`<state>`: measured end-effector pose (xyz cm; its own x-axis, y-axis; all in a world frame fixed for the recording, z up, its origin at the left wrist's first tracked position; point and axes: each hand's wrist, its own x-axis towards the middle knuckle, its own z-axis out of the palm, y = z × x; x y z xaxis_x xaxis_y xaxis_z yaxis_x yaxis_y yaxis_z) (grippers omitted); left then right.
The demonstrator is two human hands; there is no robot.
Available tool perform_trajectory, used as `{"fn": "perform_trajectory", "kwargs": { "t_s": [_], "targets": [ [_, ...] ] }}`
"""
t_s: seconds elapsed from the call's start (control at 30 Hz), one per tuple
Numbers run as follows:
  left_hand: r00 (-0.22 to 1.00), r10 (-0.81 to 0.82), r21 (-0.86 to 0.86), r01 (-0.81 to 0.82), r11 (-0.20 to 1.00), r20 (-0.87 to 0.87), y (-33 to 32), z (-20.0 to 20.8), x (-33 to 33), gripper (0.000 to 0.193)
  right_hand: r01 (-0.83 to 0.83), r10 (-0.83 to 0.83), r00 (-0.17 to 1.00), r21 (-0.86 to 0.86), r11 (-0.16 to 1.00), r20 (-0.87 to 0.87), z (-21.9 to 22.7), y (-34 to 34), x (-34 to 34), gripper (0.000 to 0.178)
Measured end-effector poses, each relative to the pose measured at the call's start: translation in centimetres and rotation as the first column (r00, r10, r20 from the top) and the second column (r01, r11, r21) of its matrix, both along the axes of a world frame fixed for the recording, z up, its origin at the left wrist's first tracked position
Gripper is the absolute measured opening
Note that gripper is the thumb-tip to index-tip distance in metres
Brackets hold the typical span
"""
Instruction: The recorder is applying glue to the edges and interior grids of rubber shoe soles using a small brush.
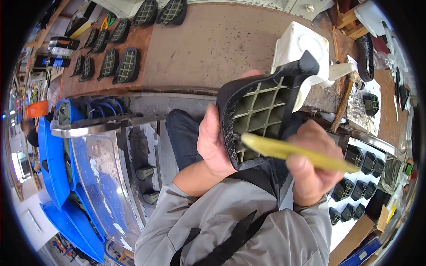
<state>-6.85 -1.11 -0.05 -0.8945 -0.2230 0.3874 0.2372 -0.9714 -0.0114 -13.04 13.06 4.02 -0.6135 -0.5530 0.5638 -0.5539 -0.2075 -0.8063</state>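
Observation:
A black shoe sole (225, 119) with a raised rim stands tilted in front of me, its hollow olive-green grid facing me. My left hand (213, 144) grips it by its left side; some of the fingers are hidden behind it. In my right hand (313, 159) is a flat yellow-handled tool (284, 148), pinched between thumb and fingers. The tool's narrow end points left and reaches the lower left inner rim of the sole. That tip is too blurred to make out exactly.
Several similar soles (128, 65) lie at the table's far left, others (344, 189) on a white surface at right. A white container (297, 46) with a spout stands behind the held sole. Blue bins (53, 164) and a metal-edged stand (95, 128) are at left.

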Motion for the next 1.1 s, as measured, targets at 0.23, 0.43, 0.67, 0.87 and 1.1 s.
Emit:
{"fn": "perform_trajectory", "kwargs": {
  "t_s": [0.23,0.43,0.67,0.87,1.1],
  "targets": [
    [0.999,-0.02,0.029,0.019,0.999,0.04,0.1,2.2,2.3,0.07,-0.06,0.03,0.922,-0.067,0.996,-0.386,1.1,1.6,2.5,0.015],
    [0.909,0.082,-0.036,-0.074,0.997,0.408,0.5,4.0,6.0,0.043,-0.382,0.355,0.809,0.04,0.923,-0.469,2.8,1.8,2.6,0.019],
    [0.887,-0.214,0.148,0.168,0.975,0.408,0.1,4.8,8.5,0.044,-0.407,0.392,0.742,0.1,0.908,-0.544,4.5,2.2,2.5,0.013],
    [0.825,-0.174,0.049,0.176,0.983,0.538,0.3,6.1,9.7,0.034,-0.48,0.427,0.672,0.083,0.873,-0.604,5.8,2.4,1.9,0.01],
    [0.703,-0.171,-0.024,0.259,0.966,0.691,0.2,6.4,10.2,0.037,-0.643,0.702,0.553,0.306,0.702,-0.449,7.4,3.7,0.2,0.012]
  ]
}}
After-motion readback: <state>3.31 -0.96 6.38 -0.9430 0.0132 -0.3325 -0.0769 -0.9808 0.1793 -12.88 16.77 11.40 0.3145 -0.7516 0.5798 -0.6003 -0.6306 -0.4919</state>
